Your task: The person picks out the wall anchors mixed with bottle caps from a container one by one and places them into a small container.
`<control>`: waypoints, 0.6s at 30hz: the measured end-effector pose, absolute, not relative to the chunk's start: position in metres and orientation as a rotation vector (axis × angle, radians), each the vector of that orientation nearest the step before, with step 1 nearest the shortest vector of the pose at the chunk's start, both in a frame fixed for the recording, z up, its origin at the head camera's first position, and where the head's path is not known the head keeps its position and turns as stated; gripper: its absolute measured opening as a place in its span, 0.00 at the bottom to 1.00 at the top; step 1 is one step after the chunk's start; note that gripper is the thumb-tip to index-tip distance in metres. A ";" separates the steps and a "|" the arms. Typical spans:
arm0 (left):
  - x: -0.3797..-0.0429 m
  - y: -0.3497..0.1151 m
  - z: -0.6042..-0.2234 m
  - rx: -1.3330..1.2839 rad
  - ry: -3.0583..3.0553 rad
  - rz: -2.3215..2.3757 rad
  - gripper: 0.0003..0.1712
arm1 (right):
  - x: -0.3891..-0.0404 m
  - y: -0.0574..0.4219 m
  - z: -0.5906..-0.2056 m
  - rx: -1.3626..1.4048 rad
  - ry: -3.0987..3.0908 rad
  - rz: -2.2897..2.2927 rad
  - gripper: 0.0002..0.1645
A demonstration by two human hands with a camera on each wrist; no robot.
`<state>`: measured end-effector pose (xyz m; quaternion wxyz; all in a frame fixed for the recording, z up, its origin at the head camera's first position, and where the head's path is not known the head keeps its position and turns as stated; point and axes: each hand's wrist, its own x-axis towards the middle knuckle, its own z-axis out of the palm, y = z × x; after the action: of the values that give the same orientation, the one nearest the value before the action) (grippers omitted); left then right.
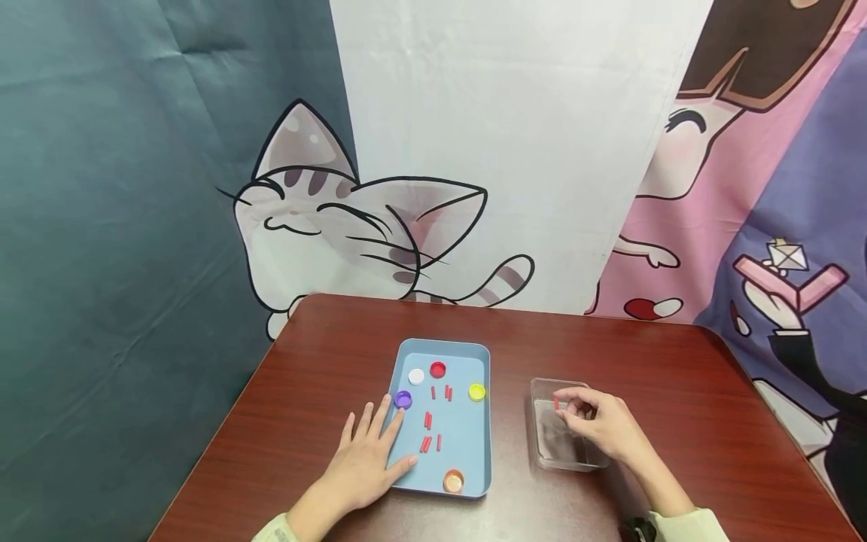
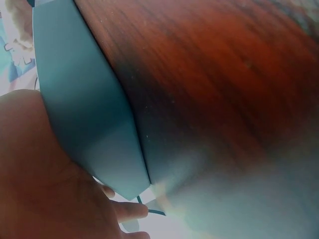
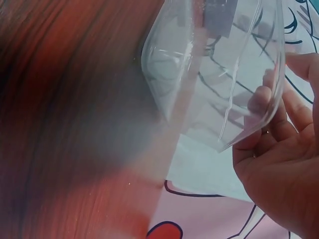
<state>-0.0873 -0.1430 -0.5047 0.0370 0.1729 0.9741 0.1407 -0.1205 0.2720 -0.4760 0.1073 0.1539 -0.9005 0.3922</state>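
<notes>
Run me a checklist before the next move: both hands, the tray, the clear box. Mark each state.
1. Right hand pinching a red stick: ok.
2. That stick within the clear box's outline in the head view: ok.
3. Left hand at the blue tray's left side, fingers spread: ok.
4. Left fingertips clear of the purple cap: cannot tell.
5. Tray free of red sticks: not ok, several lie there.

Short red stick [image 1: 557,403], upright, pinched in right hand [image 1: 605,423] over clear rectangular plastic box [image 1: 555,448]. Left of box, shallow blue tray [image 1: 469,430], flat on bench [image 1: 339,339], holding more red sticks [image 1: 429,422], colored round caps [image 1: 477,392].
</notes>
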 end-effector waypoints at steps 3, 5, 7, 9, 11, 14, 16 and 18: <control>-0.087 -0.143 -0.505 0.529 2.991 0.428 0.47 | -0.120 0.274 -0.477 0.451 -2.657 1.153 0.15; -0.087 -0.142 -0.505 0.529 2.990 0.431 0.47 | -0.121 0.275 -0.477 0.442 -2.658 1.153 0.15; -0.087 -0.142 -0.505 0.528 2.988 0.438 0.46 | -0.122 0.277 -0.478 0.434 -2.664 1.148 0.15; -0.087 -0.142 -0.505 0.528 2.986 0.443 0.46 | -0.123 0.278 -0.479 0.427 -2.668 1.151 0.16; -0.087 -0.141 -0.505 0.528 2.988 0.444 0.46 | -0.125 0.279 -0.479 0.423 -2.674 1.153 0.16; -0.087 -0.142 -0.504 0.524 2.993 0.433 0.46 | -0.127 0.280 -0.478 0.427 -2.681 1.145 0.16; -0.087 -0.142 -0.504 0.519 2.996 0.433 0.46 | -0.129 0.280 -0.477 0.429 -2.683 1.134 0.16; -0.087 -0.142 -0.503 0.516 2.997 0.438 0.46 | -0.130 0.281 -0.476 0.425 -2.683 1.119 0.16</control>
<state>-0.0871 -0.1421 -0.5031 0.0347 0.1679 0.9748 0.1424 -0.1297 0.2805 -0.4758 0.1016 0.1438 -0.9085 0.3788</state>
